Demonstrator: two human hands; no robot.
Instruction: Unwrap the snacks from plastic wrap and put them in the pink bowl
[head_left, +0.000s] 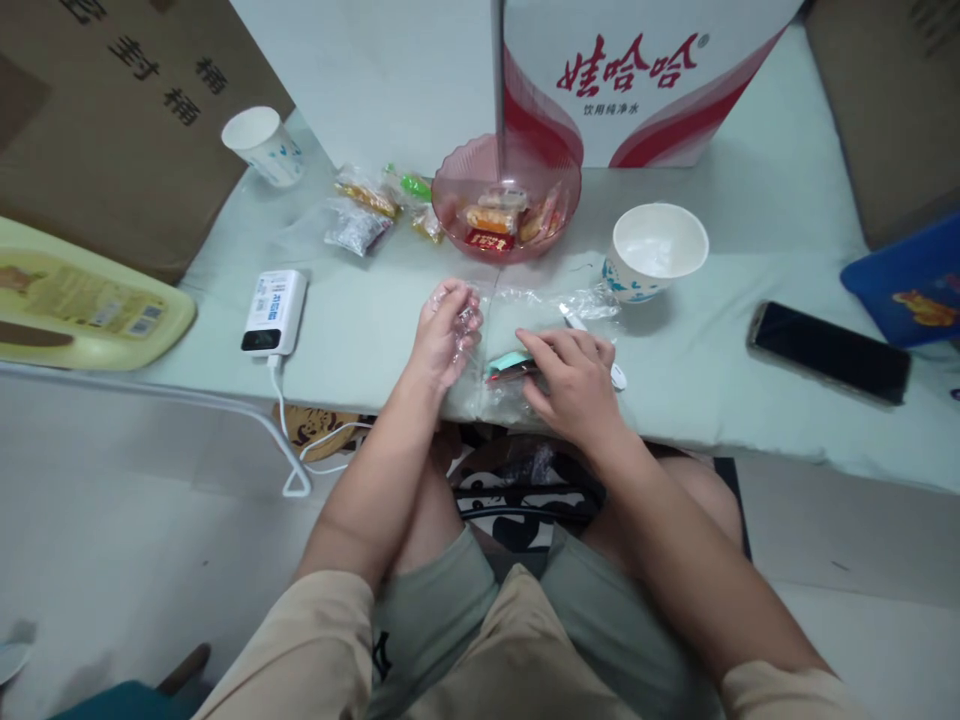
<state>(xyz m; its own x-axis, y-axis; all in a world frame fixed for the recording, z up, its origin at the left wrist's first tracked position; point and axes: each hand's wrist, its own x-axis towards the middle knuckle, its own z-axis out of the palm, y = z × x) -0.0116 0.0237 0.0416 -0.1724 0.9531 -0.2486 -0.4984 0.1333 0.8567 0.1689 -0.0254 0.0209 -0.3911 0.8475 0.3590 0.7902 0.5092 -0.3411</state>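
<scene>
My left hand [448, 335] is closed with its fingers curled round crumpled clear plastic film [471, 318] above the near part of the table. To its right, my right hand [574, 385] has thumb and fingertips closed on a small teal-and-dark packet [513, 366] with a bit of red at its edge. The fingers hide part of this packet, so its kind is unclear. A white tool [618, 377], perhaps a cutter or scissors, lies partly hidden under the right hand. More clear film [592, 300] lies just beyond that hand.
Beyond the hands stands a pink bowl [450, 215] holding wrapped snacks, with several small packets [360, 225] left of it. Paper cups [660, 245] stand right and far left. A phone [829, 352], a cabled power bank [274, 312], a yellow bottle [90, 300] and large boxes [645, 80] surround them.
</scene>
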